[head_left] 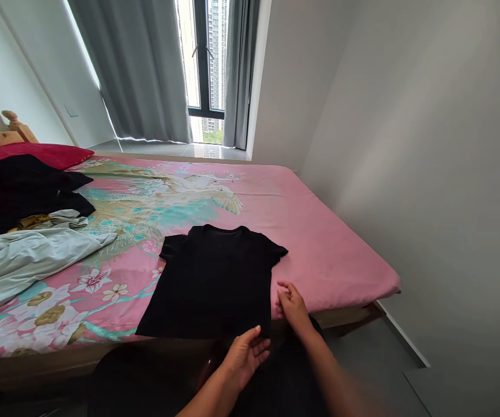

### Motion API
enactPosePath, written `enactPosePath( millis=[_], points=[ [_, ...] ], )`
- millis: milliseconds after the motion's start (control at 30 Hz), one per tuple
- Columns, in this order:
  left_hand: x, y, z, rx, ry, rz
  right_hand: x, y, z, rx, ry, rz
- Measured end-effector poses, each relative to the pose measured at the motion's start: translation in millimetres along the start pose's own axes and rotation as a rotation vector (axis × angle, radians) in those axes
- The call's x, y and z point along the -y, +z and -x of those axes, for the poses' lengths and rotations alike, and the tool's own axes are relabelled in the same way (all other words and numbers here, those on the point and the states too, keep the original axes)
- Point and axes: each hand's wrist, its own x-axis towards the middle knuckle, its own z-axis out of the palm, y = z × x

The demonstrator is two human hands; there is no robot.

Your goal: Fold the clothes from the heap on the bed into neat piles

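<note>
A black short-sleeved T-shirt (219,284) lies spread on the bed, its neckline facing away from me and its hem at the bed's near edge. My left hand (246,358) is at the hem near the shirt's right corner, thumb up and fingers apart, loosely bent. I see no cloth in its grasp. Beside the shirt's lower right side is my right hand (292,306), its fingers loosely bent and apart, with nothing visible in them.
The bed wears a pink flowered sheet (319,249). To the left lie a pale garment (36,255), dark clothes (19,185) and a red pillow (54,154). Behind the bed hang grey curtains (141,69) beside a window. A bare wall (441,174) rises on the right.
</note>
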Motion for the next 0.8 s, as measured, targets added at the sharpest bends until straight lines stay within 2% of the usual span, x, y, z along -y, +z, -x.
enactPosePath(
  millis=[167, 300, 400, 500, 700, 800],
  points=[
    [9, 0, 1, -0.092, -0.006, -0.029, 17, 0, -80, 0.000, 0.181, -0.035],
    [8, -3, 0, -0.032, -0.004, -0.015, 25, 1, -112, 0.074, 0.240, 0.008],
    [7, -1, -2, 0.048, -0.015, -0.025, 28, -3, -119, 0.158, 0.282, 0.034],
    [9, 2, -3, 0.052, -0.027, -0.063, 28, -10, -120, 0.192, 0.303, 0.047],
    [16, -4, -5, 0.029, -0.002, -0.109, 20, -17, -115, -0.050, 0.243, -0.003],
    [21, -5, -3, 0.017, 0.003, -0.123, 17, -18, -109, -0.098, 0.230, -0.049]
  ],
)
